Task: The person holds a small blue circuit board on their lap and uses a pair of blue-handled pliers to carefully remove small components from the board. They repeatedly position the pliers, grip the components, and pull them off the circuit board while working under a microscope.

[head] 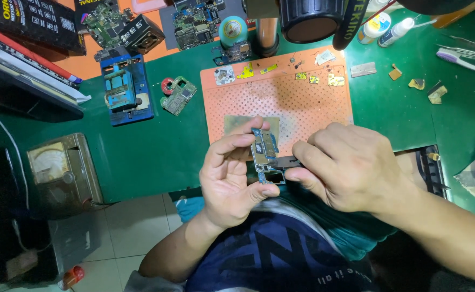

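My left hand (pixel 229 176) pinches a small blue phone circuit board (pixel 264 151) between thumb and fingers, holding it upright just in front of the orange perforated work mat (pixel 302 103). My right hand (pixel 351 165) grips a dark flat tool (pixel 287 161) whose tip touches the board's right edge. Both hands hover over the front edge of the green bench (pixel 156 146), above my lap. A square metal plate (pixel 237 124) lies on the mat just behind the board.
Small gold and silver shields lie along the mat's far edge. A blue board holder (pixel 125 89), a green circuit board (pixel 178 96), more boards at the back, an analogue meter (pixel 59 167) at left, bottles (pixel 378 24) and a microscope base (pixel 307 21) surround the mat.
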